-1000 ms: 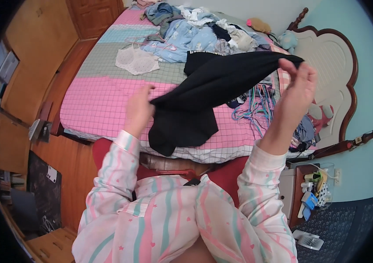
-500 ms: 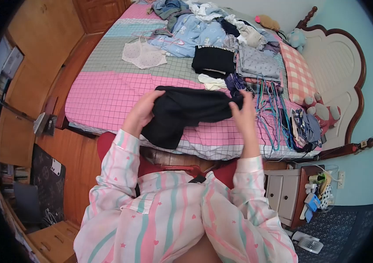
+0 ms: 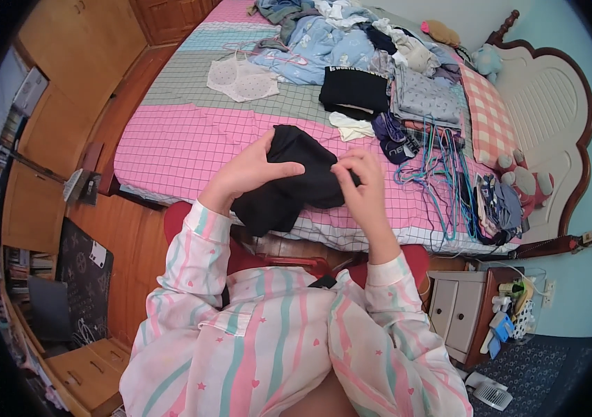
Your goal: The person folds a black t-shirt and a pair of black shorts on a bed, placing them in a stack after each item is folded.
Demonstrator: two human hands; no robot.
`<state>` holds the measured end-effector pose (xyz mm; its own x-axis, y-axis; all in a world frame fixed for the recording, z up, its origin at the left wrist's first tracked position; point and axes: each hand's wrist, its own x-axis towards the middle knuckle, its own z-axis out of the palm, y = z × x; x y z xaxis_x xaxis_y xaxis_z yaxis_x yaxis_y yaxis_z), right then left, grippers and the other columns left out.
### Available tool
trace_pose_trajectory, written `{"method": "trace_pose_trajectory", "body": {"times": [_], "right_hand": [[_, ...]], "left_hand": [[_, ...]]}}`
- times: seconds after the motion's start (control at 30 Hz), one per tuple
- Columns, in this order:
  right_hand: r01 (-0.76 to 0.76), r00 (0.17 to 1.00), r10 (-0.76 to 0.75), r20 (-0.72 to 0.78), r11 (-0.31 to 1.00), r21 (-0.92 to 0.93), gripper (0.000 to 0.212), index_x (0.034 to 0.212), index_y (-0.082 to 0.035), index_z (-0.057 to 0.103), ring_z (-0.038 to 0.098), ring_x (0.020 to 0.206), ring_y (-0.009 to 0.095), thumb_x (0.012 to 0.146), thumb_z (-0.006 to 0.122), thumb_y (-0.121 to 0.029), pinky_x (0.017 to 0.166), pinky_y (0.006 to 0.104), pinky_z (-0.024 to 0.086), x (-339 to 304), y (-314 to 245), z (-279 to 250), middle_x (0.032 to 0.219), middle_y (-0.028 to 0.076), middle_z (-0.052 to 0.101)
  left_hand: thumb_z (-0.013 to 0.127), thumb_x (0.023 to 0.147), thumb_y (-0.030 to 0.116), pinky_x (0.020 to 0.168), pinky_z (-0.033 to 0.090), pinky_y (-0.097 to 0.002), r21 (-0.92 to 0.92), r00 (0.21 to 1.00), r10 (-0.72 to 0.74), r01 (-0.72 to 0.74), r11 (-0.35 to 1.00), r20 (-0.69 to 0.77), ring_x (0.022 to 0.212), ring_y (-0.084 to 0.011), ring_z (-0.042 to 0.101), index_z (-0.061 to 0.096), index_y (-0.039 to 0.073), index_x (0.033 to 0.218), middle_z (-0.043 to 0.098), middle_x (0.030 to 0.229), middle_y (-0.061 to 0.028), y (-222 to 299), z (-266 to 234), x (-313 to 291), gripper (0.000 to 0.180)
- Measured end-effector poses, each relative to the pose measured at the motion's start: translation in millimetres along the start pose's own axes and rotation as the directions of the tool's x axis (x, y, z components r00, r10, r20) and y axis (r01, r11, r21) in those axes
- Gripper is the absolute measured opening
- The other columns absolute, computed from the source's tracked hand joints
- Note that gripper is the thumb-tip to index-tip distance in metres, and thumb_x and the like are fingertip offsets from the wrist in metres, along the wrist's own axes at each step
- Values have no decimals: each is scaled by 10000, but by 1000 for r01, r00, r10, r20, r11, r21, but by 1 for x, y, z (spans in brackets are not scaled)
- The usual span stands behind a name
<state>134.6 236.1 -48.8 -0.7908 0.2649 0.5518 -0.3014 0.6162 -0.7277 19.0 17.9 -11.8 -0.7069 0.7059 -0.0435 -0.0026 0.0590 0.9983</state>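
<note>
A black cloth garment point(image 3: 289, 187) hangs and lies partly bunched over the near edge of the bed; its exact kind is not plain. My left hand point(image 3: 250, 174) holds its left side, fingers behind the cloth and thumb laid across the front. At the garment's right end, my right hand point(image 3: 365, 187) pinches the edge between thumb and fingers. Just beyond are a small white cloth point(image 3: 351, 126) and a dark purple bundled piece point(image 3: 394, 139). A folded black garment point(image 3: 355, 90) rests behind them.
Blue and teal hangers point(image 3: 442, 181) lie tangled at the right, beside folded clothes point(image 3: 501, 208). Grey folded clothes point(image 3: 424, 97) stand near a checked pillow point(image 3: 483, 118). A white bra point(image 3: 240, 78) and a heap of laundry point(image 3: 330, 45) lie farther back. A nightstand point(image 3: 459, 313) stands lower right.
The black garment's right part has been folded inward, making it narrower. My right hand has come closer to my left. The view has shifted a little, so the bed appears farther right.
</note>
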Motion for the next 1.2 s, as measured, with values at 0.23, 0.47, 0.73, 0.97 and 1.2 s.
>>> {"method": "trace_pose_trajectory", "body": {"times": [0.23,0.47,0.73,0.97,1.2], "right_hand": [[269,958,-220,183,911,-314,440,979,-126,712,583,1133,270,705,863,-436,1060,503,336,-5,-36,17,1041,41,658],[21,1000,-21,-1,999,-29,90,976,-50,702,660,976,272,890,674,-62,1063,472,401,2,-25,-4,956,94,712],[-55,922,193,-335,923,382,115,1111,-40,608,513,889,41,1073,554,-135,807,190,412,31,-33,-101,993,-31,602],[-107,850,263,-457,935,339,149,1074,-27,605,499,842,44,1072,557,-169,768,203,413,26,12,-113,920,-36,578],[-383,882,221,-416,851,-359,144,1050,-104,668,615,674,179,962,678,-217,703,339,447,5,98,-110,822,49,696]], "left_hand": [[778,887,125,1013,478,-313,-252,994,-109,113,961,29,1152,-164,592,496,-12,1392,624,1281,-73,6,14,4,594],[876,681,58,944,517,-410,650,981,176,-78,756,-87,1115,-345,634,562,65,1335,615,1303,-124,17,14,-12,725],[689,828,120,736,534,-453,821,773,349,365,438,-530,926,-317,685,696,162,1070,712,1008,-81,-12,-75,23,246],[643,972,151,869,566,-308,-134,961,-138,108,985,-239,912,-166,707,706,38,1196,748,1027,-72,-3,-92,22,259],[546,1030,169,919,536,-318,-573,994,-92,45,818,-53,944,-140,676,650,21,1251,719,1058,-38,-25,-29,4,286]]}}
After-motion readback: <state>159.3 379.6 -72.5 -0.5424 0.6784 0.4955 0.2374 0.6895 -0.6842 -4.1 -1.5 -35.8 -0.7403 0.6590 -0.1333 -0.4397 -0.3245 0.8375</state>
